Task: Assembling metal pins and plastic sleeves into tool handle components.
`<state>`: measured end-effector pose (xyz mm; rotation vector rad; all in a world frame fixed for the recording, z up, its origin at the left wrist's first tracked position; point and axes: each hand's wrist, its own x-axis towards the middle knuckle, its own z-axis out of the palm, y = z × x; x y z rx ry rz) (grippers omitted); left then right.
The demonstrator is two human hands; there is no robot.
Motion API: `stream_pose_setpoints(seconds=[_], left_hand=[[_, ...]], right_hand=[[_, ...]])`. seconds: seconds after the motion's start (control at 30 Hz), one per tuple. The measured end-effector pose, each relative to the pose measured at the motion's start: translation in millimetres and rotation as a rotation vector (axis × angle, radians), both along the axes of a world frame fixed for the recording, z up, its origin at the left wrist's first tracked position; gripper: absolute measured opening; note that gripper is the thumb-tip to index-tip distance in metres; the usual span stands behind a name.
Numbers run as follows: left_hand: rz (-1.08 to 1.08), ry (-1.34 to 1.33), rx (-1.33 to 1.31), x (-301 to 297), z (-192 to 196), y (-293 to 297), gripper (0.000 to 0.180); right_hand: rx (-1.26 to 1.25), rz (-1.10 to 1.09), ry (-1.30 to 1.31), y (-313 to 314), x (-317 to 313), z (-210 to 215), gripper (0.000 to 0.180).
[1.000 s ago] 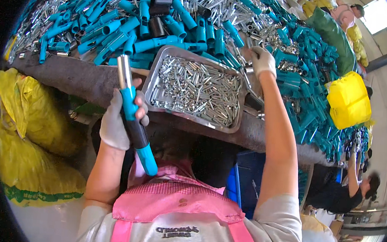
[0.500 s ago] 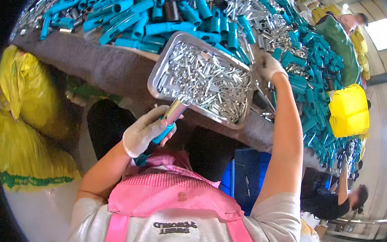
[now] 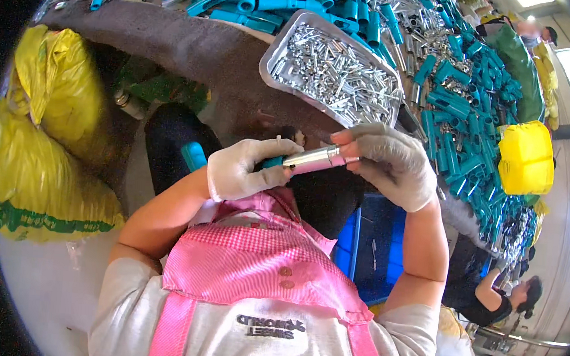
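Across my lap lies a tube (image 3: pixel 314 159) with a bright silver front part and a teal plastic body. My left hand (image 3: pixel 244 169), in a white glove with bare fingertips, is closed round its teal part, and the teal back end (image 3: pixel 194 155) sticks out behind the wrist. At the silver end, my right hand (image 3: pixel 393 166), gloved the same way, pinches the tip between thumb and fingers; whether a small part is also in those fingers is hidden. Just beyond the hands stands a metal tray (image 3: pixel 266 64) full of small silver pins and cylinders (image 3: pixel 340 72).
Teal tube bodies (image 3: pixel 258 3) and loose silver parts heap the table behind and right of the tray. A yellow container (image 3: pixel 526 160) sits on the right. Yellow sacks (image 3: pixel 50 179) stand on the left, a blue crate (image 3: pixel 380 249) below the table. Other people work at the far right.
My right hand has come back from the parts heap beside the tray to the tube's silver end. The tube has swung from slanting upward to nearly level, and the view has shifted.
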<state>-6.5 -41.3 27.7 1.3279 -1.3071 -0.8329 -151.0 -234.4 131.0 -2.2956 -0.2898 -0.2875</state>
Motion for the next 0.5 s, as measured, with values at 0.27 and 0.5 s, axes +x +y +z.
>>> stream_pose_setpoints(seconds=[0.27, 0.5], left_hand=[[0.215, -0.413, -0.169, -4, -1, 15, 0.035], [-0.062, -0.114, 0.155, 8, 9, 23, 0.036]], right_hand=[[-0.081, -0.341, 0.261, 35, -19, -10, 0.031], [-0.185, -0.091, 0.004, 27, -18, -19, 0.033]])
